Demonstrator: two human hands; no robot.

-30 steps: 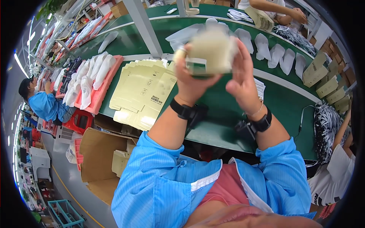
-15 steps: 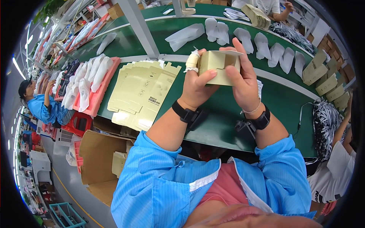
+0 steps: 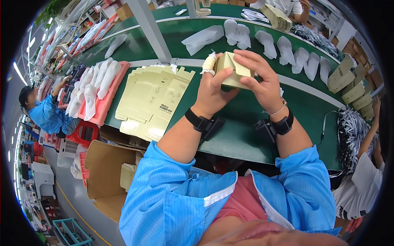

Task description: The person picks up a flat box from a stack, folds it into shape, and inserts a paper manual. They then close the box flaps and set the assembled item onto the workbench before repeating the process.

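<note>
Between my two hands, above the green work surface, is a small pale-yellow carton (image 3: 230,65), its near end turned toward me. My left hand (image 3: 210,91) grips its left side, thumb along the front face; one finger wears a cream wrap (image 3: 209,63) with frayed white edges. My right hand (image 3: 264,80) closes round the right side, fingers over the top and thumb at the lower edge of the end flap. That flap lies folded over the end, so the carton's inside is hidden. Left of my hands lie several flat, unfolded cartons (image 3: 150,96) in an overlapping stack.
Beyond a metal rail, white-wrapped items (image 3: 203,39) line a green conveyor belt (image 3: 172,33). Formed cartons (image 3: 341,76) and bundled black-and-white cables (image 3: 353,139) stand at right. A pink tray (image 3: 117,88) of wrapped items and a big cardboard box (image 3: 108,172) are at left. Co-workers sit nearby.
The carton's end flap has folded down over the opening. My right hand has shifted its fingers across the top. The wrapped items on the belt have moved slightly right.
</note>
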